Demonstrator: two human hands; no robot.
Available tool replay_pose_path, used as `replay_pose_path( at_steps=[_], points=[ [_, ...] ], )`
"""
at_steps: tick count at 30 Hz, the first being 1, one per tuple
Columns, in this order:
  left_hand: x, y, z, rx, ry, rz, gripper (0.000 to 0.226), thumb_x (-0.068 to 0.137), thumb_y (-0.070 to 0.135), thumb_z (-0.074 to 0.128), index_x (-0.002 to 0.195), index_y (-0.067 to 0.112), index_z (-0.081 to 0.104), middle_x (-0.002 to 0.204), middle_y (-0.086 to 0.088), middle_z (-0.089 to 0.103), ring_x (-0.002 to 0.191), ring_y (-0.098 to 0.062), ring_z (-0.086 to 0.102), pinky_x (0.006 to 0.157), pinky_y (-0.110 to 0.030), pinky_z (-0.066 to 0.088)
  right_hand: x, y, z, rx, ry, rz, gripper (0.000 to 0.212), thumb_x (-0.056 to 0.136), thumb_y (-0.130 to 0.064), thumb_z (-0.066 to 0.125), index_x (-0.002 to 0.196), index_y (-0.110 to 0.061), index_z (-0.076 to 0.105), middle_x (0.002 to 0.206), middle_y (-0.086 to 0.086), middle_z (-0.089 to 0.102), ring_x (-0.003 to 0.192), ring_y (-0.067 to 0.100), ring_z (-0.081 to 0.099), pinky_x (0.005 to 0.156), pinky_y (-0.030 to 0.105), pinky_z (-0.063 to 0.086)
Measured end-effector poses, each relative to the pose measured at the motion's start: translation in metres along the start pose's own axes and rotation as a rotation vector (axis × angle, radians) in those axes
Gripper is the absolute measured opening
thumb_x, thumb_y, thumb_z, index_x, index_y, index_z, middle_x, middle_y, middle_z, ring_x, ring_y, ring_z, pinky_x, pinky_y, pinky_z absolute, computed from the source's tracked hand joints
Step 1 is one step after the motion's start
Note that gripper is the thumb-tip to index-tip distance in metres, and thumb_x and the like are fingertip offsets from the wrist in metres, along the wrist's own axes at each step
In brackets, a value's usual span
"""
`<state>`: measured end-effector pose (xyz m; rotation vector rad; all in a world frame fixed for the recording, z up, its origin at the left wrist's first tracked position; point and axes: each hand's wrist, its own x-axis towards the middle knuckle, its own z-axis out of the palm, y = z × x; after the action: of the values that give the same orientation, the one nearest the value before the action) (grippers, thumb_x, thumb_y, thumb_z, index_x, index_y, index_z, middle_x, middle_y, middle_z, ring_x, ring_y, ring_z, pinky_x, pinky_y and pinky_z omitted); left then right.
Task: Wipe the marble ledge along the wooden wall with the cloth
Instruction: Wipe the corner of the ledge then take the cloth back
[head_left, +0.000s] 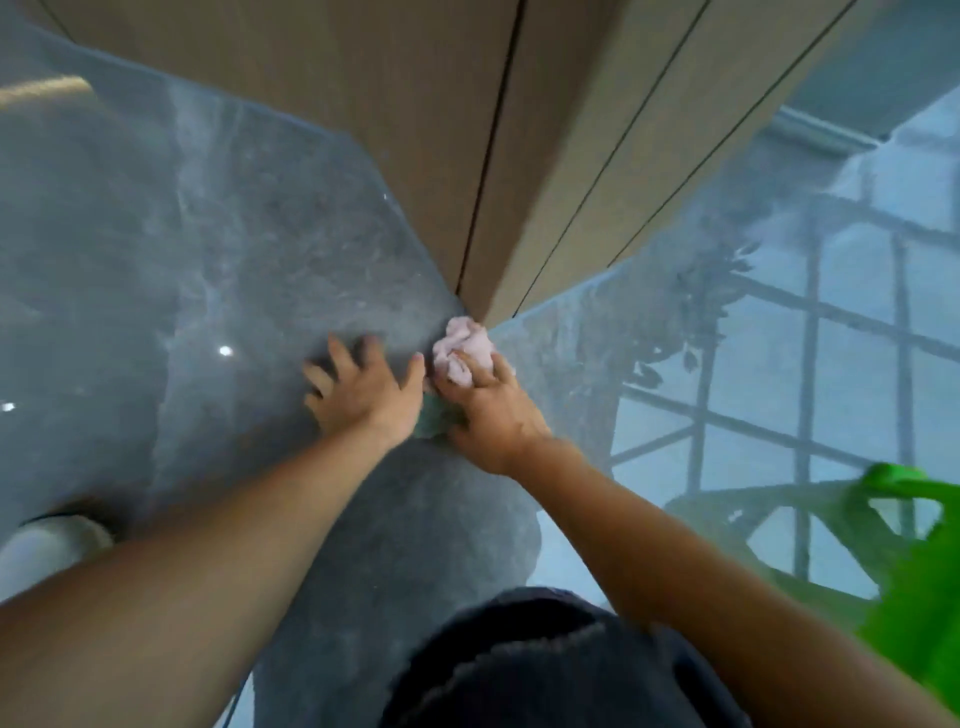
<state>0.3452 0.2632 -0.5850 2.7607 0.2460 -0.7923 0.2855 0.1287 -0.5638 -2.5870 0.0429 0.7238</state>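
At the centre of the frame the right hand (485, 410) pressed down on a crumpled pale pink cloth (464, 349), its fingers curled over the cloth's lower right part and gripping it. The cloth sat right at the bottom corner of the wooden wall (447, 130), touching the wall's base where the panels came to a point, and lay on the grey marble ledge (249, 249). The left hand (363, 387) was just beside it to the left, flat on the marble with fingers spread wide and holding nothing; its thumb reached toward the cloth and seemed to touch its edge. Between the two hands, near the wrists, a small patch of something green (434, 415) showed, too blurred to identify.

Both bare forearms ran in from the lower edge of the frame. The wall rose through the upper middle, with dark vertical seams between its panels. The polished marble at the right mirrored a window grid and foliage. A bright green object (914, 561) filled the lower right corner, and dark fabric (566, 670) lay at bottom centre.
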Motion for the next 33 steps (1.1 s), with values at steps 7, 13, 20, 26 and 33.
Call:
replay_pose_path(
  at_steps=[7, 13, 20, 26, 33],
  points=[
    [-0.112, 0.140, -0.109, -0.730, -0.918, 0.228, 0.024, 0.102, 0.026, 0.047, 0.103, 0.013, 0.066, 0.082, -0.008, 0.078, 0.075, -0.020, 0.074, 0.074, -0.039, 0.060, -0.131, 0.013, -0.122, 0.673, 0.370, 0.210, 0.047, 0.075, 0.011, 0.049, 0.102, -0.018, 0.075, 0.077, -0.010, 0.065, 0.073, 0.007, 0.062, 0.066, 0.010, 0.049],
    [-0.213, 0.235, -0.203, -0.721, -1.009, 0.588, 0.027, 0.093, 0.006, 0.058, 0.119, 0.012, 0.060, 0.111, -0.012, 0.066, 0.096, -0.023, 0.065, 0.082, -0.039, 0.053, -0.268, 0.006, -0.237, 0.614, 0.912, 0.194, 0.054, 0.070, 0.012, 0.057, 0.118, -0.013, 0.055, 0.088, -0.010, 0.059, 0.075, 0.008, 0.058, 0.071, 0.021, 0.044],
    [-0.370, 0.316, -0.203, -0.600, -1.246, 0.888, 0.049, 0.081, -0.022, 0.054, 0.114, 0.013, 0.058, 0.108, -0.013, 0.065, 0.091, -0.023, 0.066, 0.079, -0.037, 0.058, -0.437, 0.006, -0.271, 0.432, 1.329, 0.485, 0.059, 0.067, 0.008, 0.064, 0.124, -0.009, 0.064, 0.124, 0.008, 0.067, 0.111, 0.023, 0.063, 0.101, 0.030, 0.047],
    [-0.491, 0.326, -0.142, -0.317, -1.134, 1.351, 0.053, 0.079, -0.013, 0.063, 0.123, 0.016, 0.061, 0.117, -0.004, 0.069, 0.074, -0.009, 0.065, 0.058, -0.025, 0.054, -0.546, 0.027, -0.229, 0.217, 1.485, 0.795, 0.055, 0.067, 0.014, 0.060, 0.113, -0.013, 0.075, 0.133, 0.011, 0.063, 0.119, 0.021, 0.060, 0.106, 0.026, 0.041],
    [-0.497, 0.296, -0.093, 0.093, -0.725, 1.712, 0.080, 0.083, 0.007, 0.063, 0.154, 0.020, 0.031, 0.161, -0.006, 0.031, 0.146, -0.023, 0.035, 0.118, -0.032, 0.032, -0.550, 0.055, -0.188, 0.209, 1.312, 0.991, 0.051, 0.077, -0.002, 0.062, 0.122, -0.025, 0.070, 0.142, 0.001, 0.056, 0.130, 0.013, 0.052, 0.105, 0.023, 0.041]
  ],
)
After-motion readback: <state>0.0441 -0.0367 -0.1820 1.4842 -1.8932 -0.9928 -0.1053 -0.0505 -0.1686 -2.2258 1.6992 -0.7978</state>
